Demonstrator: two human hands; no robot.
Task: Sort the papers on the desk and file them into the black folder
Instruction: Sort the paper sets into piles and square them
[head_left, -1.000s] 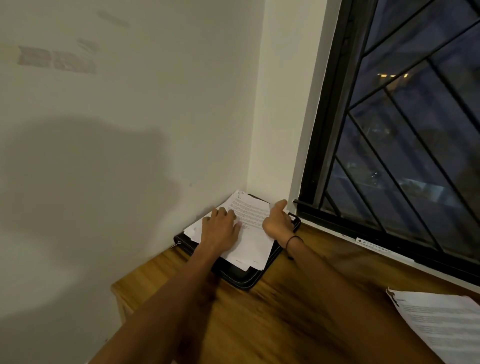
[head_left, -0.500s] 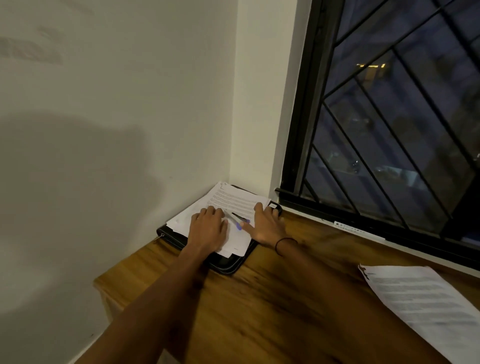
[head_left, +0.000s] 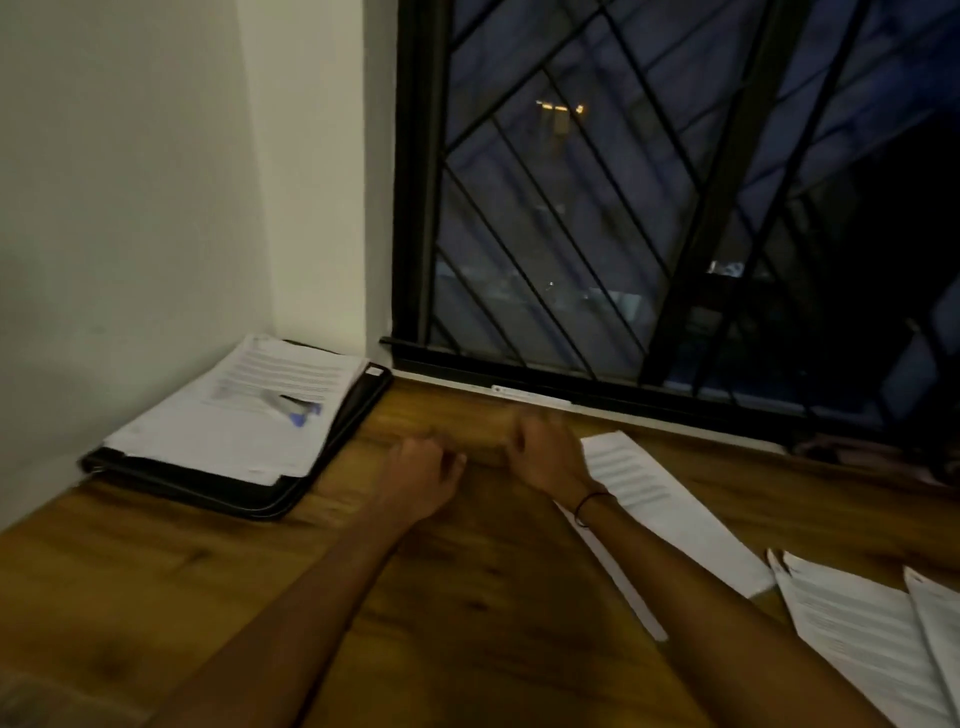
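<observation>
The black folder (head_left: 218, 486) lies in the desk's far left corner against the wall. A stack of printed papers (head_left: 234, 426) rests on it, with a pen (head_left: 298, 408) on top. My left hand (head_left: 421, 475) hovers over the bare wood right of the folder, fingers loosely curled, holding nothing. My right hand (head_left: 545, 449) is beside it, blurred, fingers relaxed, at the left edge of a loose printed sheet (head_left: 670, 512). Two more printed sheets (head_left: 862, 634) lie at the right edge of the view.
The wooden desk (head_left: 467, 613) meets a white wall on the left and a dark barred window (head_left: 649, 208) behind. A black band circles my right wrist. A dim object sits at the far right under the window.
Both hands have left the paper stack on the folder and moved right over the bare desk. The pen now lies on the stack. My view has swung right, showing more loose sheets.
</observation>
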